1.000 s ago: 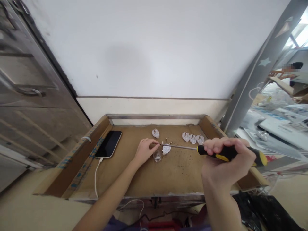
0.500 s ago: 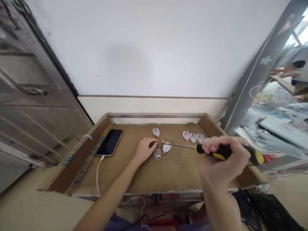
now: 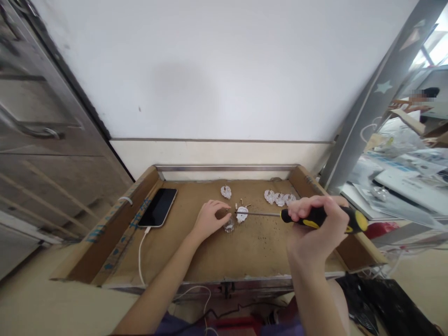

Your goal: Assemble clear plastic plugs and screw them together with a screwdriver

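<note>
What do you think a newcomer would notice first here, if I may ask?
Probably the black and yellow screwdriver in the right hand, its shaft crossing over a small white part on the cardboard. Next, perhaps, the dark phone on the left, a white cable plugged in.

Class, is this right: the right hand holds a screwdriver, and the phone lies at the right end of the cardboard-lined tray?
Not quite: the head view shows the phone at the left end of the cardboard-lined tray. The right hand does hold a screwdriver.
</note>
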`<state>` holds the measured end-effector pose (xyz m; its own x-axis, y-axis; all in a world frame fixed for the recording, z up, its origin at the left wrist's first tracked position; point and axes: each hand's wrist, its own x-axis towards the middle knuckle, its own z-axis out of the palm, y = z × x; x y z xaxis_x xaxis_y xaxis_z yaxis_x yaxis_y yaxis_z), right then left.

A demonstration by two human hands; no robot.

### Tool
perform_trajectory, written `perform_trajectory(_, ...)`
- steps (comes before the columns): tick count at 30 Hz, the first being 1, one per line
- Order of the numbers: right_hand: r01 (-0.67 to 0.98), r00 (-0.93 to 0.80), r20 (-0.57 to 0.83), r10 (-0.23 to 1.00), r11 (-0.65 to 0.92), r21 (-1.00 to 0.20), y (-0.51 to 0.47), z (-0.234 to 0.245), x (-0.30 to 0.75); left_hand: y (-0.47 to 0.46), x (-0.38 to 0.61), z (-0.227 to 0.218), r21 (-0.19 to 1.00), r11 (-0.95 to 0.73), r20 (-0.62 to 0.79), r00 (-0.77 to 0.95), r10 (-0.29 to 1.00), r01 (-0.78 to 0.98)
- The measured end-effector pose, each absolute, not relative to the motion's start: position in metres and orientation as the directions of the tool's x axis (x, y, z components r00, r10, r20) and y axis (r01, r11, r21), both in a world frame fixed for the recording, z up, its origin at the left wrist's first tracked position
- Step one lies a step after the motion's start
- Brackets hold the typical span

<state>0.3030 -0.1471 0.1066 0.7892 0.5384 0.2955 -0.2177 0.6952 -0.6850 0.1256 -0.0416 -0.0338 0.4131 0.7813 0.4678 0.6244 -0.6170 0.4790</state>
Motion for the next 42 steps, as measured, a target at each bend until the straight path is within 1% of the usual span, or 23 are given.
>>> perform_trajectory(3,-0.201,0.795,0.317,0.516,0.718,-0.666,-0.151,0.112,0.307,-0.044,0.129,-0.034,0.47,-0.638,0.487,0.424,0.764,0.61)
perform_trajectory(9,-0.152,0.765,0.411,0.495,0.759,-0.633,-0.162,0.116,0.313,-0.049,0.137,-0.034,0.489,-0.644,0.517,0.399,0.757,0.588)
perform_trajectory(13,-0.167,0.764,0.401,0.505,0.756,-0.633,-0.166,0.117,0.312,-0.05,0.139,-0.034,0.483,-0.655,0.537,0.394,0.746,0.582)
perform_trajectory(18,-0.191,0.757,0.39,0.525,0.748,-0.636,-0.166,0.117,0.31,-0.05,0.139,-0.036,0.484,-0.647,0.515,0.406,0.755,0.589)
perform_trajectory(21,-0.196,0.754,0.387,0.53,0.745,-0.638,-0.166,0.117,0.31,-0.051,0.139,-0.035,0.478,-0.669,0.518,0.433,0.738,0.569)
perform_trajectory(26,-0.174,0.743,0.415,0.526,0.749,-0.639,-0.167,0.118,0.312,-0.055,0.141,-0.032,0.464,-0.692,0.54,0.443,0.716,0.554)
perform_trajectory(30,-0.161,0.728,0.442,0.524,0.758,-0.632,-0.169,0.117,0.313,-0.056,0.142,-0.03,0.401,-0.691,0.551,0.445,0.706,0.601)
perform_trajectory(37,-0.15,0.707,0.465,0.532,0.756,-0.637,-0.17,0.119,0.316,-0.059,0.145,-0.03,0.205,-0.746,0.575,0.539,0.615,0.634)
perform_trajectory(42,-0.154,0.7,0.453,0.552,0.736,-0.659,-0.171,0.124,0.319,-0.063,0.148,-0.032,0.186,-0.755,0.574,0.554,0.603,0.629)
